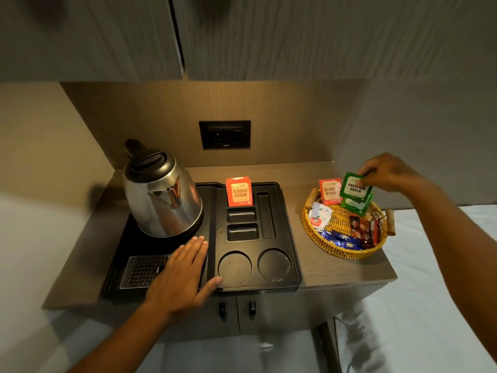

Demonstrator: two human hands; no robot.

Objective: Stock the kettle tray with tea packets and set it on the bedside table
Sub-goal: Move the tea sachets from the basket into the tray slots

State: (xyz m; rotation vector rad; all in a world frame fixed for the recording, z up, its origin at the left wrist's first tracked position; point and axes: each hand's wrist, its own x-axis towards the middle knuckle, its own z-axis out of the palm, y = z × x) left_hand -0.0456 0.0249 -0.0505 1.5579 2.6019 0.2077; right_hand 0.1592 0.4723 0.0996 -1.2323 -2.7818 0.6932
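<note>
A black wall socket (224, 134) sits below grey overhead cupboards (91, 36).

A: Item one, head camera: where is it looking from?
B: It is looking forward and steeply down from above the counter (336, 267), facing the back wall, sitting close, with wide-angle edges bowing. No second view is sharing the scene.

The left hand (183, 275) covers part of the drip grille (142, 270) and the tray's (285, 238) front edge. The green packet (356, 188) hides its stack behind, and fingers (363, 175) cover its corner. Small print on the orange packet (239, 191) is unreadable. Both forearms leave the picture's bottom edge.
</note>
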